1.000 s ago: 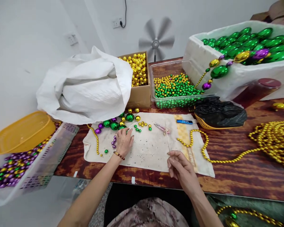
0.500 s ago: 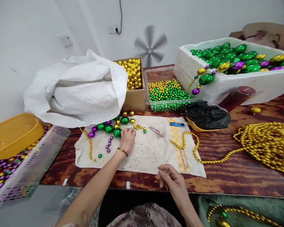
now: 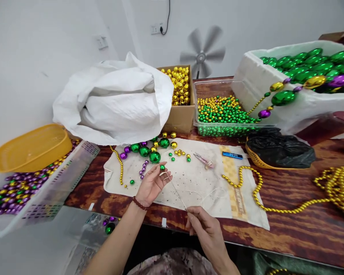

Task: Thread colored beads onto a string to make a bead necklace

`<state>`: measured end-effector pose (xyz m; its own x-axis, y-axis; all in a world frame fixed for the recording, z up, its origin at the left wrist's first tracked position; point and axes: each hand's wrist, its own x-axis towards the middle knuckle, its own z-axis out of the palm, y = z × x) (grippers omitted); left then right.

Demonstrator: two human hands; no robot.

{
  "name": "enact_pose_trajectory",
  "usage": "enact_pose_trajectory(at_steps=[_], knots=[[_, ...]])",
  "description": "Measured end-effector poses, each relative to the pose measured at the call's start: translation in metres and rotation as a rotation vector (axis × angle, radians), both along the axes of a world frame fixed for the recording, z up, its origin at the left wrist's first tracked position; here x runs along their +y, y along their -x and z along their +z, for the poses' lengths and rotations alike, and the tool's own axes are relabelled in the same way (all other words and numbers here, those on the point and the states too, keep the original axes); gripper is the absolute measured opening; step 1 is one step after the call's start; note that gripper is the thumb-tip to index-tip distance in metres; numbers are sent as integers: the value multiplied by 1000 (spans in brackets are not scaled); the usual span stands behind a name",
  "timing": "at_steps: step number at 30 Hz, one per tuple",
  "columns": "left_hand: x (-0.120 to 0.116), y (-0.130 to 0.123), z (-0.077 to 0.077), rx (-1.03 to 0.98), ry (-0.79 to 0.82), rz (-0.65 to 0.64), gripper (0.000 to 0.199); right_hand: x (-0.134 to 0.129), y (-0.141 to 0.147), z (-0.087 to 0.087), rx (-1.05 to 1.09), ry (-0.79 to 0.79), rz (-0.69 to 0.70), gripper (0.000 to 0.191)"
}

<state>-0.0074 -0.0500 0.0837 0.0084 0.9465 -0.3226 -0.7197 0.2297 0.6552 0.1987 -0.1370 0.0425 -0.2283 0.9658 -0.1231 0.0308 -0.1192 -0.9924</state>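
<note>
Between the fingertips of my left hand [image 3: 152, 184] is a small shiny green bead [image 3: 162, 167]. My right hand [image 3: 205, 227] pinches the lower end of a long thin needle [image 3: 178, 194], which slants up to the bead; whether its tip is inside the hole I cannot tell. White thread [image 3: 215, 194] loops over the pale cloth [image 3: 172, 206] beneath. Behind my left hand lie large green beads [image 3: 154, 157], gold beads [image 3: 173, 145] and purple beads [image 3: 124, 156]. A short row of small purple beads [image 3: 144, 167] is beside my left fingers.
Thread snips [image 3: 203, 160] and a blue object [image 3: 232, 155] rest on the cloth. A gold bead string [image 3: 258, 187] runs right to a pile. Behind are a white sack [image 3: 117, 110], a cardboard box [image 3: 179, 118], a clear bin [image 3: 226, 130] and a foam box [image 3: 243, 72]. A crate [image 3: 51, 198] stands left.
My left hand has come back from the large green beads toward me, turned palm up, and now holds a small green bead at the needle's upper end. The view has shifted right.
</note>
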Motion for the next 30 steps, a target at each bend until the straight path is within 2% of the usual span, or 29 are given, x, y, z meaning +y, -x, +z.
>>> enact_pose_trajectory(at_steps=[3, 9, 18, 23, 30], knots=[[-4, 1, 2, -32, 12, 9, 20, -1, 2, 2, -66, -41, 38, 34], [-5, 2, -1, -66, 31, 35, 12, -1, 7, 0, -101, -33, 30, 34], [-7, 4, -8, -54, 44, 51, 14, -1, 10, -5, -111, -21, 30, 37], [-8, 4, -8, -25, 27, 56, 15, 1, 13, -14, -125, 23, 56, 38], [-6, 16, -11, -4, 40, 64, 19, 6, 15, -17, -160, 25, 95, 38]])
